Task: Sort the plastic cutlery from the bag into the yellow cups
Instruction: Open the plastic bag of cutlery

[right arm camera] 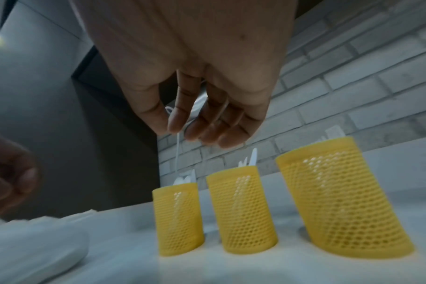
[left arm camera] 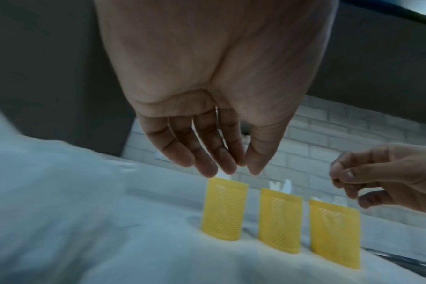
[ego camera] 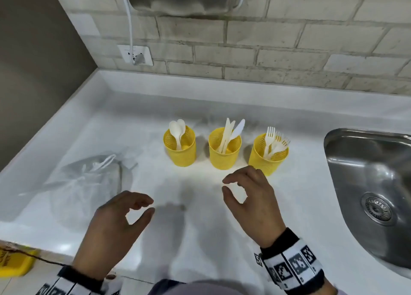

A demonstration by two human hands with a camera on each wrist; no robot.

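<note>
1. State: three yellow mesh cups stand in a row on the white counter (ego camera: 222,239). Spoon cup (ego camera: 180,149) is on the left, knife cup (ego camera: 225,151) in the middle, fork cup (ego camera: 268,155) nearest the sink (ego camera: 367,172).
2. Spoons (ego camera: 178,131), knives (ego camera: 231,132) and forks (ego camera: 274,142) all stand handle-down, one type per cup. We see no loose cutlery on the counter.
3. Left hand (ego camera: 115,225) hovers near the front edge, fingers loosely curled, thumb and index apart, holding nothing.
4. Right hand (ego camera: 249,203) hovers just in front of the fork cup, same loose curl, thumb clear of the fingertips, nothing pinched. The white line behind the fingers in the right wrist view looks like the wall cable, not a utensil.
5. The clear plastic bag (ego camera: 89,183) lies crumpled to the left, well apart from the cups. We can't tell through the plastic if anything is left inside.
6. Our read: sorting looks done or nearly done, so the step in hand is a check.
7. To do it well, we'd flatten the bag with the left hand and feel for leftover pieces.
8. If any turn up, pinch one by the handle, match its type, and drop it vertically. The mesh cups look light, so avoid knocking a rim.
</note>
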